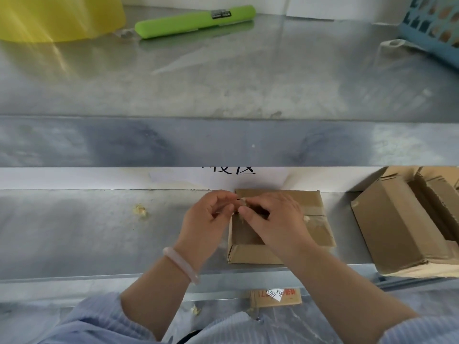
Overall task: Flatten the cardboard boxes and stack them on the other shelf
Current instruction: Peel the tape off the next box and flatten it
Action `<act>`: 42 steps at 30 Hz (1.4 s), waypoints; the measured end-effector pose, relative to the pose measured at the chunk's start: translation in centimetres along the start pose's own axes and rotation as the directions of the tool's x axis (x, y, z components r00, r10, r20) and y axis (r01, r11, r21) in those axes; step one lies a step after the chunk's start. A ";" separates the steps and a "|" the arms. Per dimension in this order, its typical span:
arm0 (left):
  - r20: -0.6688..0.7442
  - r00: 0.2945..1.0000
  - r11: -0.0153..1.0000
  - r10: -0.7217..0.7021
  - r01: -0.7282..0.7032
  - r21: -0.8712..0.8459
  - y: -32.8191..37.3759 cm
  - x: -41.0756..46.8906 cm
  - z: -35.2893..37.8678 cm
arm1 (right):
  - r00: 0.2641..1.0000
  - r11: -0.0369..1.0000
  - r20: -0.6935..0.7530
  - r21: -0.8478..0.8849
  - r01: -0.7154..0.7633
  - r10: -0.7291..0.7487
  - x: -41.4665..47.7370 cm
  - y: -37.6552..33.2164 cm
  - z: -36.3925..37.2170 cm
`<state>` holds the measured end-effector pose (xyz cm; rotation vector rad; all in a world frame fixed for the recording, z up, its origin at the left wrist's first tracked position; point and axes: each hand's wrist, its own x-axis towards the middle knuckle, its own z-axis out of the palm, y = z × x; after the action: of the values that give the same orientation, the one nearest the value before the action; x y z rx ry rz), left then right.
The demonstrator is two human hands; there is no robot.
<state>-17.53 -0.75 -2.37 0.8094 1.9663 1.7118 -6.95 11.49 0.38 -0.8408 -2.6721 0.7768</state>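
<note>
The small box sits on the lower shelf, at 5 o'clock in the view. At its 10 o'clock corner, the left hand and the right hand each keep a grip pinched on a bit of tape. Pulling slow and low should peel it off whole. More boxes wait at 3 o'clock.

Stockroom or packing area: bare steel shelves, cardboard boxes, blue plastic basket.

Left hand, right hand, two; one bracelet; one tape scrap; at least three cardboard boxes; one green tube, one yellow tub, one blue basket.
</note>
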 end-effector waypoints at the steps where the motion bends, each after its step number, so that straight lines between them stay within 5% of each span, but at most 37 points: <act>1: 0.014 1.000 0.997 0.022 -0.023 0.071 0.1 -0.1 -0.1 | 1.000 1.000 0.006 0.006 -0.008 0.008 0.1 -0.1 -0.1; 5: 0.111 0.989 0.958 0.098 -0.124 0.259 0.4 -0.4 -0.6 | 0.997 0.994 -0.036 0.085 -0.063 0.066 0.3 -0.3 0.0; 11: 0.048 0.997 0.992 0.065 -0.070 0.102 -0.2 -0.2 -0.3 | 0.992 0.991 -0.068 0.087 -0.100 0.106 0.1 -0.6 0.1; 16: 0.270 0.959 0.855 0.082 -0.207 0.476 -0.8 0.5 -0.6 | 0.992 0.988 -0.077 0.124 -0.087 0.097 0.1 -0.6 0.0; 21: 0.264 0.955 0.702 0.134 -0.279 0.655 -0.2 0.5 -1.1 | 0.931 0.889 -0.183 0.400 -0.222 0.315 0.2 -0.4 -1.1; 24: 0.316 0.924 0.670 0.218 -0.377 0.640 -0.1 0.5 -1.2 | 0.932 0.944 -0.258 0.276 -0.183 0.256 -0.2 0.2 -1.8; 28: 0.390 0.870 0.639 0.301 -0.487 0.595 -0.3 0.3 -0.8 | 0.917 1.000 -0.399 -0.023 0.021 -0.028 -1.5 0.2 -1.4; 32: 0.390 0.865 0.645 0.315 -0.497 0.581 -0.3 0.7 -0.9 | 0.942 0.972 -0.271 -0.177 0.152 -0.197 -2.1 -0.1 -0.3; 42: 0.418 0.869 0.624 0.263 -0.484 0.613 -0.2 0.9 -1.1 | 0.985 0.986 -0.131 -0.111 -0.124 0.109 -2.2 -1.1 0.1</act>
<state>-19.00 -0.99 -2.36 1.7500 2.3487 0.8531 -5.79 9.38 0.76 -1.0475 -2.5982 0.5741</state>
